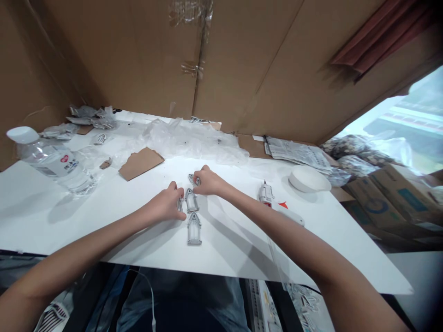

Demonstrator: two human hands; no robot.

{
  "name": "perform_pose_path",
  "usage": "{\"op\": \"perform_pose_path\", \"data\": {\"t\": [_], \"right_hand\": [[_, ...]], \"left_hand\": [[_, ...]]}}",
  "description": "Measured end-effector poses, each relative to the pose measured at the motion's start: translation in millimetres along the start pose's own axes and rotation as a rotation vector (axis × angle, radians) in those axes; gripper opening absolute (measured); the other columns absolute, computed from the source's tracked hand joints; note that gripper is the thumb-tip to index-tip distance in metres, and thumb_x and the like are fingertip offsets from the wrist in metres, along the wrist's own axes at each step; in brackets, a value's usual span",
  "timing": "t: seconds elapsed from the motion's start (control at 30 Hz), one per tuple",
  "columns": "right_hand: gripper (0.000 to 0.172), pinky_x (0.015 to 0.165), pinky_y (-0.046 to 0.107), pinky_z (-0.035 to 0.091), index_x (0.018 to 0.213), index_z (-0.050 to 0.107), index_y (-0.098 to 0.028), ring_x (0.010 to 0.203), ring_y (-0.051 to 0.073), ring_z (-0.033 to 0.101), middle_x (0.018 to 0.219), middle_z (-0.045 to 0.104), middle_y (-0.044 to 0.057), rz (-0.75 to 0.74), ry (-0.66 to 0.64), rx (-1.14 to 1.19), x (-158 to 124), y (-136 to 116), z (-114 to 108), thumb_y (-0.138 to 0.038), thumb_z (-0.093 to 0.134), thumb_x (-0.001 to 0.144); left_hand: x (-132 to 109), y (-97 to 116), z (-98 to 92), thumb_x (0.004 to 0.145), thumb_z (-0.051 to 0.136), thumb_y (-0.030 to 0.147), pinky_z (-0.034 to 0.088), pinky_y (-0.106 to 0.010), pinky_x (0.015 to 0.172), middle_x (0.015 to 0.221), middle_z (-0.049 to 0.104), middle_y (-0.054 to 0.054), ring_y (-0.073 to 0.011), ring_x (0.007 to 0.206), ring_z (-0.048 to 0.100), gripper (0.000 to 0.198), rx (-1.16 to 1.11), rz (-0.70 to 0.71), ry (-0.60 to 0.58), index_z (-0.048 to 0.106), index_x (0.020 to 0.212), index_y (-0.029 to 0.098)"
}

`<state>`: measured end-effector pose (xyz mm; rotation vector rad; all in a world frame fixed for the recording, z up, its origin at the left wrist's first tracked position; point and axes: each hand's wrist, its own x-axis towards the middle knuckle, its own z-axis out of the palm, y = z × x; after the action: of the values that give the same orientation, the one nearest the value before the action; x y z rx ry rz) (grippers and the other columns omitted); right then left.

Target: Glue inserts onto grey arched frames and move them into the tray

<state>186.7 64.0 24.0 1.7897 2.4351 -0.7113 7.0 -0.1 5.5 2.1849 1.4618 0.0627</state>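
The left hand (168,204) grasps a small grey piece (180,204); the right hand (208,181) pinches the far frame (191,178), beyond two arched frames (194,229) lying nearer.

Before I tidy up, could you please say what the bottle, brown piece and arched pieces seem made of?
Arched pieces: grey, dull, perhaps plastic or metal; too small to tell.
Bottle: probably clear plastic, glossy, see-through with highlights.
Brown piece: matte, likely cardboard, given its ragged edge.
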Motion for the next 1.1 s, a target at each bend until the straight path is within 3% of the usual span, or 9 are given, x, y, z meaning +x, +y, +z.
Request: {"op": "perform_pose_path", "data": {"t": [0.13,0.33,0.47,0.63,0.77,0.97,1.1], "right_hand": [[0.034,0.086,0.041,0.054,0.120,0.058,-0.016,0.104,0.021,0.061,0.126,0.057,0.009,0.071,0.068,-0.046,2,-1,8,-0.033,0.063,0.092],[0.038,0.086,0.042,0.054,0.124,0.056,-0.016,0.104,0.022,0.061,0.126,0.057,0.010,0.183,0.097,-0.079,14,-3,10,-0.037,0.060,0.093],[0.034,0.085,0.041,0.055,0.122,0.058,-0.016,0.102,0.021,0.062,0.123,0.059,0.010,0.199,0.088,-0.095,21,-1,10,-0.035,0.060,0.093],[0.034,0.083,0.040,0.056,0.122,0.058,-0.016,0.100,0.020,0.063,0.122,0.060,0.009,0.212,0.068,-0.112,22,5,8,-0.035,0.060,0.093],[0.036,0.086,0.042,0.054,0.124,0.057,-0.017,0.104,0.022,0.061,0.125,0.058,0.009,0.221,0.081,-0.144,18,8,6,-0.035,0.060,0.093],[0.033,0.086,0.041,0.055,0.121,0.058,-0.016,0.102,0.021,0.062,0.122,0.060,0.009,0.220,0.014,-0.136,7,11,3,-0.035,0.060,0.094],[0.032,0.078,0.037,0.056,0.118,0.060,-0.015,0.093,0.019,0.064,0.113,0.063,0.007,0.150,-0.073,-0.090,-10,5,7,-0.037,0.059,0.094]], "left_hand": [[-4,-5,-3.9,0.062,0.068,0.039,0.041,-0.030,0.057,0.104,0.047,-0.005,-0.0196,0.070,0.058,0.041,-0.026,-0.021,0.003,0.052,0.095,0.021],[-25,-12,-25.9,0.063,0.067,0.042,0.043,-0.028,0.059,0.101,0.049,-0.003,-0.0198,0.076,0.058,0.040,-0.107,-0.012,-0.009,0.055,0.095,0.022],[-45,-1,-32.7,0.063,0.068,0.041,0.043,-0.027,0.059,0.102,0.049,-0.001,-0.0170,0.074,0.056,0.041,-0.138,0.041,0.013,0.054,0.097,0.023],[-60,25,-15.3,0.056,0.074,0.038,0.038,-0.026,0.053,0.107,0.049,0.001,-0.0143,0.070,0.053,0.047,-0.135,0.181,0.015,0.052,0.095,0.024],[-54,38,8.1,0.052,0.078,0.044,0.042,-0.029,0.061,0.110,0.052,-0.001,-0.0212,0.084,0.054,0.056,-0.031,0.320,-0.019,0.053,0.097,0.023],[-39,41,26.8,0.049,0.080,0.045,0.049,-0.035,0.071,0.115,0.055,-0.002,-0.0264,0.088,0.056,0.073,0.031,0.343,-0.062,0.058,0.115,0.024],[-39,40,30.7,0.046,0.081,0.045,0.049,-0.036,0.067,0.115,0.055,-0.003,-0.0276,0.085,0.057,0.063,0.075,0.329,-0.060,0.064,0.102,0.023]]}}
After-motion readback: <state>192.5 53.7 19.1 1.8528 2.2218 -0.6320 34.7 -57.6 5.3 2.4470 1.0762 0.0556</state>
